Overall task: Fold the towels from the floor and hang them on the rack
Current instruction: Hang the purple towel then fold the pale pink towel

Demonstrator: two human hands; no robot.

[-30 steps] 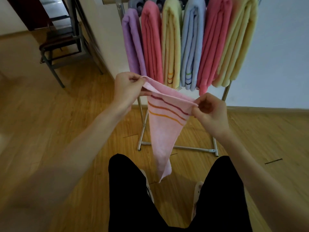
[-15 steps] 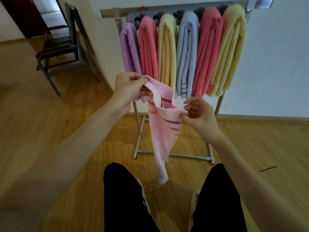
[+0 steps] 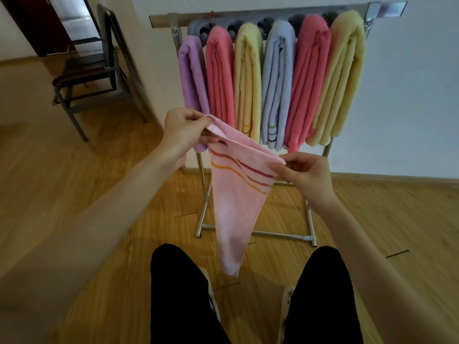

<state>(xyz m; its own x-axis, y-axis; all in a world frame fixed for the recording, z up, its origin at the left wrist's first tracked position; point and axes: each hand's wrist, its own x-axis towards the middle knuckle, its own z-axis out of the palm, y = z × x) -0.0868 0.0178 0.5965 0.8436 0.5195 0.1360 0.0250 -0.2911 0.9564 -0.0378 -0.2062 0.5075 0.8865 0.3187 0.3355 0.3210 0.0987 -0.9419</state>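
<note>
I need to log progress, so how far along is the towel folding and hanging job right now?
Done: six folded towels hang on the rack, from the purple towel at the left end to the yellow towel at the right. In hand: the left hand and right hand pinch the top corners of a pink striped towel, hanging unfolded. Left: folding and hanging it. No towels show on the visible floor.
</note>
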